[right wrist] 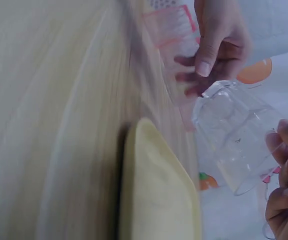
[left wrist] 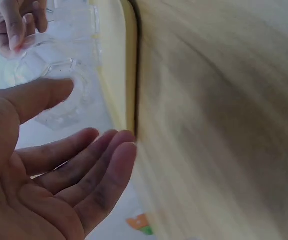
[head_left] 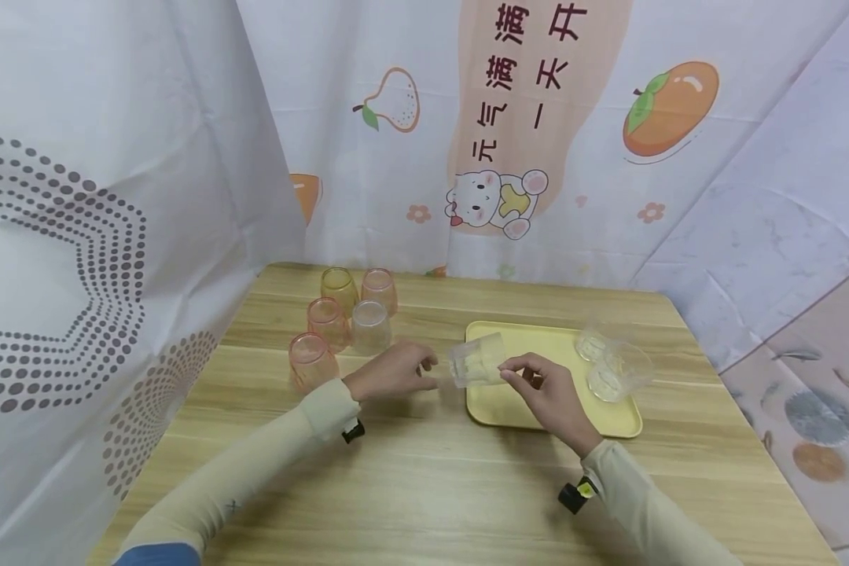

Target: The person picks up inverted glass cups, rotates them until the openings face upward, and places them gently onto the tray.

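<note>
clear cup: likely light, thin, rigid, slick plastic; held tilted above the tray edge, pinched at its rim by right hand, left hand open beside its base.

Wooden table and yellow tray motion-blurred in both wrist views

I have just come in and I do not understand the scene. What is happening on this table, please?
A person sits at a wooden table. The right hand holds a clear plastic cup on its side above the left edge of a yellow tray. The left hand is open right beside the cup's base. Two more clear cups lie on the tray. Five cups, mostly tinted, stand upside down at the left.
</note>
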A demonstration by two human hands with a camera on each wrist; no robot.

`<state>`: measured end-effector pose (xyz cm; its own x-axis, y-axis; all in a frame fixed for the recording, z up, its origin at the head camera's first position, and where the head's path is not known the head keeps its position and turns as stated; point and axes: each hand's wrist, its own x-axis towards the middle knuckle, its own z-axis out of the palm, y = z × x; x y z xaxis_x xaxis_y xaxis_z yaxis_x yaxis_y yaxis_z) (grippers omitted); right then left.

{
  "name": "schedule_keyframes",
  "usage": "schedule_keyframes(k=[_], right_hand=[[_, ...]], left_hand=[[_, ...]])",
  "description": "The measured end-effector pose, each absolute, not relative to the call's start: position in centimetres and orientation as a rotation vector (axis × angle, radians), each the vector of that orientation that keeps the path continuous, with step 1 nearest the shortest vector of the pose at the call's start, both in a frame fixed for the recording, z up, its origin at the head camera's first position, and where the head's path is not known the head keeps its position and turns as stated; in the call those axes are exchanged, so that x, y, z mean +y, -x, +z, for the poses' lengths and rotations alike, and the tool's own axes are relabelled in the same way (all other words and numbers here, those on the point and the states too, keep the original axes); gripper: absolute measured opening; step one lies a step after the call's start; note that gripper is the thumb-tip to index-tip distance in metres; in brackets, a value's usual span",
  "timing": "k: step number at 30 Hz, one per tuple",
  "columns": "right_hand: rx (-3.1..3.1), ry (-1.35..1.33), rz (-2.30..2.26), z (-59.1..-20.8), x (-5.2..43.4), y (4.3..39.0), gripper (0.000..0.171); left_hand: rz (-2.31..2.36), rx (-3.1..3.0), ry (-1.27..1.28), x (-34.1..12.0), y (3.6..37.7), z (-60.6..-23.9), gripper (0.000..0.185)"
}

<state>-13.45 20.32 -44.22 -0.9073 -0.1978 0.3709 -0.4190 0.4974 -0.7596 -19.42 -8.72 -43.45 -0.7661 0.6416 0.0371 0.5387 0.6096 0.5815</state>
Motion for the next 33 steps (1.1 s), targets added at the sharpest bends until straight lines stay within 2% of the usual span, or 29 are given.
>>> schedule_keyframes(k=[3,7,22,33], right_hand=[[-2.515,-0.589,1.225,-43.9,20.9,13.5,0.008],[-2.497,-0.649,1.12,-43.7,21.4,13.5,0.011],[-2.441,-0.688,0.911,-43.0,23.3,13.8,0.017],[-2.468,-0.652,0.86,-42.7,25.0,13.3,0.017]], left_hand=[[0.896,2.659,-0.976,-8.6,19.6,-44.0,0.016],[0.942,2.623,-0.982,-8.1,19.8,-45.1,0.01],[0.884,2.614,-0.951,-5.3,19.1,-46.5,0.02],[0.783,2.615,-0.929,-3.7,18.6,-47.3,0.047]])
